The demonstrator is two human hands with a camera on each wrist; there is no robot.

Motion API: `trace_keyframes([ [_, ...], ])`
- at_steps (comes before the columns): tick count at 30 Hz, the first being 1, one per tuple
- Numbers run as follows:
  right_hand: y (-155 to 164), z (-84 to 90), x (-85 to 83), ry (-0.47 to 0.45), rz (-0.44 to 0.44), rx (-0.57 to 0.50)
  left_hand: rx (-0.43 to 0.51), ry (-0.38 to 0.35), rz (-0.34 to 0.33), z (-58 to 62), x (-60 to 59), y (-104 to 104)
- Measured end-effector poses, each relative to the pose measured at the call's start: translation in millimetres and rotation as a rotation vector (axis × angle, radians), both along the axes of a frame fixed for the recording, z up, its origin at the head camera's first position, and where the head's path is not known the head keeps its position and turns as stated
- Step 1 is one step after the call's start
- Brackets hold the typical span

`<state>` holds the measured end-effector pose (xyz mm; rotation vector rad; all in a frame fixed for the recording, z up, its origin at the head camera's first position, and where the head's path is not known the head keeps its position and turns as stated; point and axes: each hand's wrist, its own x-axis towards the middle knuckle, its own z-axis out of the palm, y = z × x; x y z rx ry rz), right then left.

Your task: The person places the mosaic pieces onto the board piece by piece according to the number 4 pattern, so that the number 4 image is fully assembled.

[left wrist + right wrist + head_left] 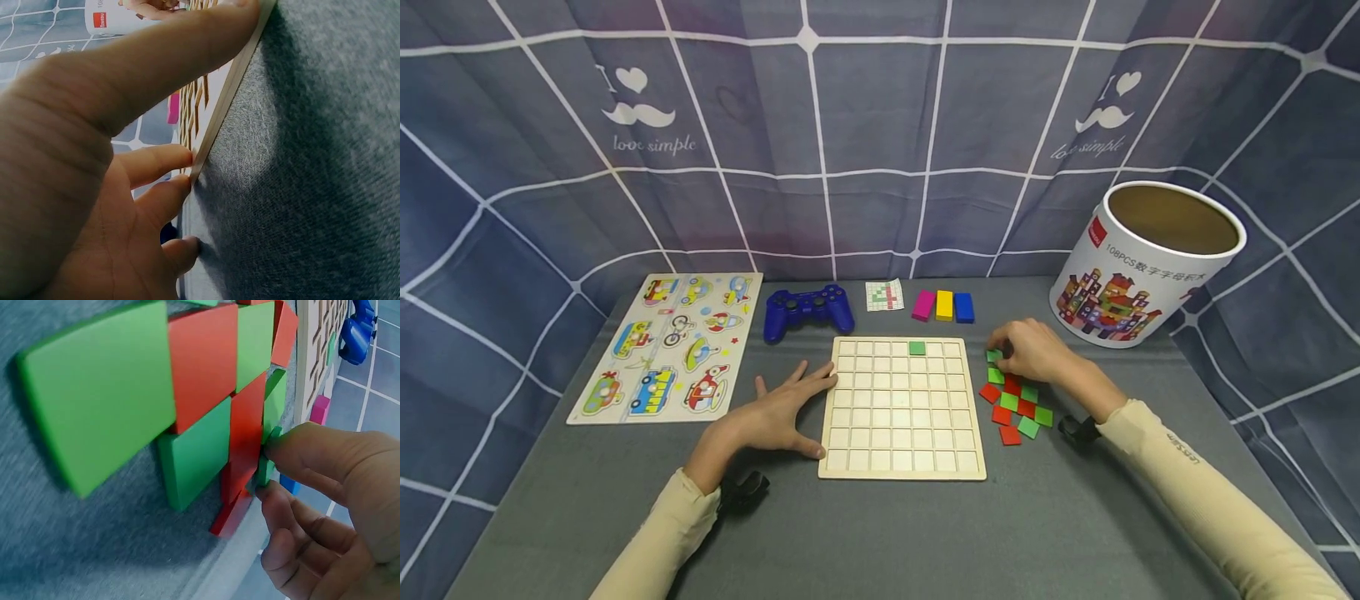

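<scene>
Head view: the right grip (1028, 348) pinches a green tile (992, 356) at the far end of the tile cluster (1009, 402); the grid board (902, 417) lies left of it on the desk (880, 542), holding one green square (917, 348) in its far row. The white bucket (1120, 283) stands far right.

Left wrist: the left grip (112, 206), fingers spread, touches the board's left edge.

Right wrist: thumb and finger pinch the tile's edges.
</scene>
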<state>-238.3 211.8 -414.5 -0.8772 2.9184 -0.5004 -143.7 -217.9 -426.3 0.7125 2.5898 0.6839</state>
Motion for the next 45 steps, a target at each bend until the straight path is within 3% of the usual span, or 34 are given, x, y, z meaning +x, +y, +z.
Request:
trace_keyframes([
  [8, -22.7, 3.6, 2.1, 0.032, -0.009, -0.034, 0.001, -0.002, -0.004, 2.0, -1.0, -0.4],
  [27, -103.5, -2.9, 9.3, 0.010, 0.135, -0.108, -0.002, 0.003, -0.014, -0.1, -1.2, -1.1],
  [45, -134.2, -6.9, 9.3, -0.028, 0.168, -0.111, 0.004, -0.022, -0.013, 1.8, -1.0, -3.1],
])
